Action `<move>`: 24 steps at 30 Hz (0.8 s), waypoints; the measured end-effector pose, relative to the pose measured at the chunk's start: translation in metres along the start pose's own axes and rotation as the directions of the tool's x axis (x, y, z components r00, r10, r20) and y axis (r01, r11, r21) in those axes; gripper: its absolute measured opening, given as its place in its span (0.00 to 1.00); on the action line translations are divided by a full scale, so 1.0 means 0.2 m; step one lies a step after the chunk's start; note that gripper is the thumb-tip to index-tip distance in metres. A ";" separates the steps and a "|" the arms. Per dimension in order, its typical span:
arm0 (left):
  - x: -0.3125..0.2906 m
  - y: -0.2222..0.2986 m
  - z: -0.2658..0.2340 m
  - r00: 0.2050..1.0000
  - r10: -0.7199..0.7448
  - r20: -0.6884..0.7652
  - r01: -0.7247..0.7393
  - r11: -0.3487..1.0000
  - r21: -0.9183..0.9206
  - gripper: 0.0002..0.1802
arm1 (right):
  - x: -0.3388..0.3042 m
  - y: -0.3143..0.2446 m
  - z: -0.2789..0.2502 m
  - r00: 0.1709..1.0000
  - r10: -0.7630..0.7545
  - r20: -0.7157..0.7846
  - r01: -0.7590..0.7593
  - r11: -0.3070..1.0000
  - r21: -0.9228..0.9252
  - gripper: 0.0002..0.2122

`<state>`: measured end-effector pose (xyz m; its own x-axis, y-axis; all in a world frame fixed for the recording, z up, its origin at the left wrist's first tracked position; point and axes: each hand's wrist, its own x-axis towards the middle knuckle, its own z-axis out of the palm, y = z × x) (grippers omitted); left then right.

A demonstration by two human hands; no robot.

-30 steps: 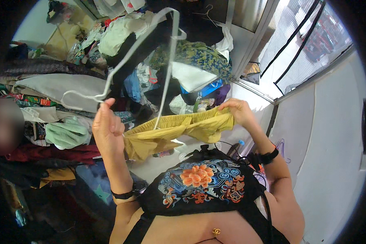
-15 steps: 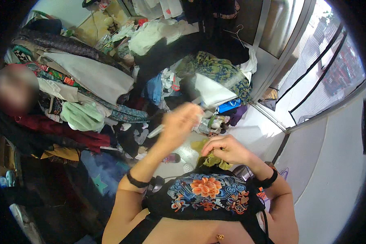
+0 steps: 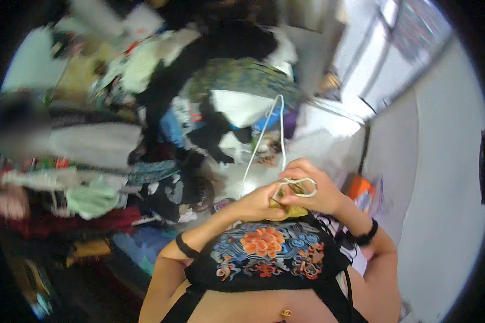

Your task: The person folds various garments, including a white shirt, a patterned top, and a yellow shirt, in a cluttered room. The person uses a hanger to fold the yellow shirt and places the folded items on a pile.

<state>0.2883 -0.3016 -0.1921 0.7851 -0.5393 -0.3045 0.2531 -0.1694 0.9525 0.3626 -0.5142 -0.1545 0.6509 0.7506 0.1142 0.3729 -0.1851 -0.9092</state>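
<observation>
Before my chest, both hands are together on a white wire hanger (image 3: 283, 134). Its long narrow end points away from me, and its small loop curls over my right hand. My left hand (image 3: 261, 203) is closed at the near end of the wire, thumb and fingers pinched. My right hand (image 3: 312, 188) has its fingers curled round the same spot, touching the left. Just below and between them bunches a yellow cloth (image 3: 291, 210), mostly hidden by the hands. How the cloth is joined to the wire cannot be made out.
Heaped clothes lie ahead, among them a camouflage garment (image 3: 242, 75), a white cloth (image 3: 240, 106) and a blue packet (image 3: 269, 119). On the left are a grey garment (image 3: 94, 144) and a light green cloth (image 3: 93, 198). A white wall (image 3: 442, 177) stands close on the right, beside an orange item (image 3: 359, 187).
My left hand has come down and right to meet my right hand. The hanger now extends away from me above both hands. The view has shifted and blurred.
</observation>
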 end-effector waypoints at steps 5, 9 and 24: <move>0.29 0.13 -0.01 0.958 -0.136 0.254 0.100 0.984 0.150 0.53 | -0.14 0.27 -0.13 0.940 -0.180 -0.291 0.114 0.967 -0.230 0.08; 0.63 0.28 0.14 0.933 -0.170 0.317 0.005 0.887 0.462 0.52 | -0.29 0.43 -0.29 0.763 -0.404 -0.505 0.209 0.893 -0.398 0.12; 1.61 0.17 0.27 0.767 0.333 0.549 -0.642 0.402 0.653 0.27 | -0.78 0.88 -0.73 0.560 0.596 -0.575 -0.443 0.802 0.400 0.12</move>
<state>0.5190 -0.5265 -0.2574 0.3758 -0.9227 0.0861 -0.7716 -0.2602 0.5805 0.4237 -0.7558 -0.2739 0.9672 -0.0550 -0.2479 -0.2539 -0.2276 -0.9401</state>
